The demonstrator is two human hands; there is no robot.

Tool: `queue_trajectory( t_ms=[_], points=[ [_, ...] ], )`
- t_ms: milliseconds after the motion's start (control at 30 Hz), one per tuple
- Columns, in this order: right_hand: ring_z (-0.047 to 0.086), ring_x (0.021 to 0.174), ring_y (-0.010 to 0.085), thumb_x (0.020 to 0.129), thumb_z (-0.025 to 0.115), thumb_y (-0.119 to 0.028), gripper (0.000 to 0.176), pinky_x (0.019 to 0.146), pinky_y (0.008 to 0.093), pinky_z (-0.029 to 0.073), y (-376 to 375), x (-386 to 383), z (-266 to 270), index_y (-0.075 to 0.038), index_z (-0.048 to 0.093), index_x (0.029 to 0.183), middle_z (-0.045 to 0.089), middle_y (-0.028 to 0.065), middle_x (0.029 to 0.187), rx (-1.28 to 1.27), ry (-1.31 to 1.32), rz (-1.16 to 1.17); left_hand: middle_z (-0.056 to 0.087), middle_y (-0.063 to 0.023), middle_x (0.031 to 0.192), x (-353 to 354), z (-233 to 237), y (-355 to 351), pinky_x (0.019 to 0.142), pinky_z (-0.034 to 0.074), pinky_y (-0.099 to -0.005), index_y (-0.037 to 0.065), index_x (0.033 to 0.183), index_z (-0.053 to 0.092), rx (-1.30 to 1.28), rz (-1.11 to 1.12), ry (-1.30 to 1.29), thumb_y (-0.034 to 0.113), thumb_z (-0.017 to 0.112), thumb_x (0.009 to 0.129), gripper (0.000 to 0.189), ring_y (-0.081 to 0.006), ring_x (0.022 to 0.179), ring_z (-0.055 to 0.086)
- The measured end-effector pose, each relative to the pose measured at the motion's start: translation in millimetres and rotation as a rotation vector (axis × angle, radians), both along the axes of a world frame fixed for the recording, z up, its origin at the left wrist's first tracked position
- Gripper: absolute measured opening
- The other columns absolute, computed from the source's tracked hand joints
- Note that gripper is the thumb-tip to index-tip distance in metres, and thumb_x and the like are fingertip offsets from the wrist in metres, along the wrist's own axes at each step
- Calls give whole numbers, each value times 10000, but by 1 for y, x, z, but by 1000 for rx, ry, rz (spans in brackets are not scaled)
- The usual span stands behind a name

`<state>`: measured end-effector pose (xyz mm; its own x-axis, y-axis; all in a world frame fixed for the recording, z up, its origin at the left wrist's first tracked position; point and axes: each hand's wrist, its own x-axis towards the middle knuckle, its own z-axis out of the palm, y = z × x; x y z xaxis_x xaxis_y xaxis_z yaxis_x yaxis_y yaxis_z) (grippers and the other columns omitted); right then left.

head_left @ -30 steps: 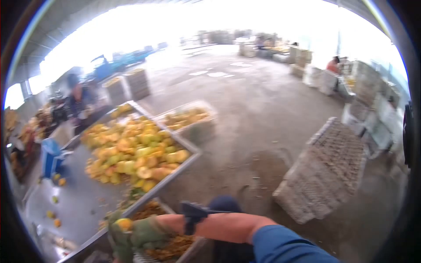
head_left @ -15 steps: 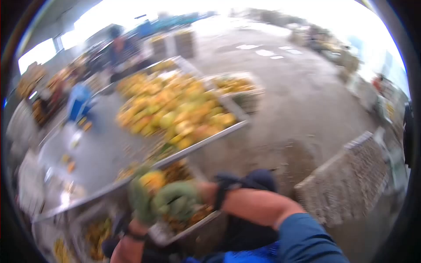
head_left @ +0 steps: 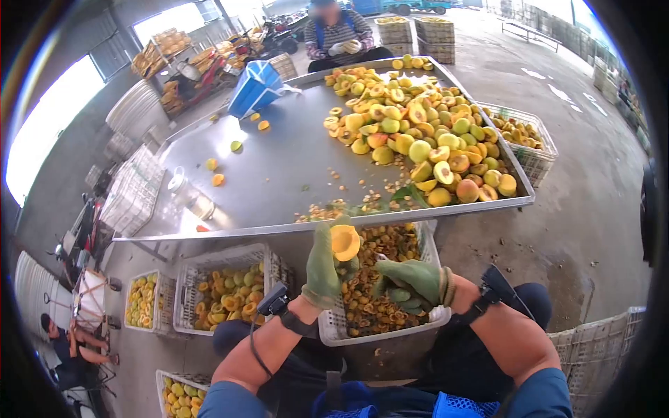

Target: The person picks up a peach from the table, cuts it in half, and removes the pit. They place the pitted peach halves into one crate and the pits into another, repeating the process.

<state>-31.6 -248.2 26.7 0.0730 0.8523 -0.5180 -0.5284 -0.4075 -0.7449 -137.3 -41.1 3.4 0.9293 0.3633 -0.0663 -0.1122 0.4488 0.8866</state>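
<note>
My left hand [head_left: 325, 266], in a green glove, holds a yellow peach half [head_left: 345, 242] upright, its hollow cut face towards me. My right hand [head_left: 412, 280], gloved alike, is closed a short way to the right, with a small pale tip showing at the thumb; what it grips is mostly hidden. Below both hands stands a white crate [head_left: 339, 333] full of brown peach stones [head_left: 369, 306]. Beyond them, a heap of whole and halved peaches [head_left: 418, 125] covers the right side of a metal table [head_left: 279, 167].
A blue container [head_left: 252, 89] lies tilted on the table near a clear jug [head_left: 189, 195]. Crates of peach halves [head_left: 233, 296] stand at the lower left, another crate [head_left: 535, 159] at the table's right. Across the table sits a person [head_left: 338, 35] with gloved hands together.
The view has turned and sharpened, showing more of the left side. My hands, close together around the fruit before, are now apart; the peach half stays in my left hand.
</note>
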Motion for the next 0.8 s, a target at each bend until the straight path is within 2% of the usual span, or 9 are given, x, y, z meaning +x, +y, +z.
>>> queue_trajectory(
  t_ms=[67,167,200,300,400,500,567,667,800],
  points=[
    [447,431,134,993,564,-574,574,408,306,380,-3,-4,4,-26,730,963,491,5,584,-91,-162,-15,690,-24,991,-7,-8,3,551,480,-219,83,1377,577,231,77,18,499,405,1111,523,-90,676,627],
    [585,524,208,955,603,-578,559,524,348,506,-8,-16,22,-44,768,957,619,89,651,-180,-436,38,694,-77,1134,-27,-15,37,905,540,-306,20,1382,582,916,266,16,328,471,1115,422,-174,994,673],
    [616,572,236,955,607,-582,557,565,367,518,-12,-19,18,-46,761,961,636,103,677,-69,-585,98,690,-113,1195,-41,-13,56,1012,500,-332,-7,1358,601,968,210,73,252,514,1095,379,-197,1099,650],
    [688,726,315,960,607,-584,542,691,416,543,-21,-23,16,-58,739,976,683,145,762,110,-934,242,714,-155,1222,-82,22,99,987,516,-357,3,1300,646,1598,-242,373,235,581,1048,349,-218,1114,674],
    [710,904,371,975,557,-575,535,832,450,541,-31,-28,51,-70,724,1036,720,183,912,-3,-1014,382,737,-159,1136,-97,27,106,954,529,-376,7,1264,668,1283,-116,418,245,585,1036,339,-247,1081,689],
    [710,1024,392,989,494,-578,576,932,471,534,-37,-14,62,-72,720,1144,742,202,1078,-46,-967,464,723,-204,1188,-104,34,154,972,525,-420,13,1277,662,1447,63,546,307,613,1010,401,-335,1137,683],
    [714,1017,384,996,496,-573,568,930,477,536,-47,-11,53,-80,711,1176,746,195,1067,-4,-986,421,692,-251,1234,-100,59,163,978,521,-455,13,1274,662,1666,108,951,368,620,987,459,-398,1163,661],
    [714,1026,374,995,511,-561,561,931,479,536,-59,-6,60,-86,684,1238,748,188,1076,28,-975,457,700,-261,1197,-107,44,202,972,523,-471,13,1263,665,1918,-102,1217,414,604,981,494,-405,1143,670],
    [713,818,391,951,653,-519,457,751,475,553,-65,-7,50,-68,664,1023,728,172,867,48,-931,233,760,-197,992,-7,76,137,858,577,-407,5,1149,732,1677,122,815,342,646,976,389,-306,906,744]
  ],
)
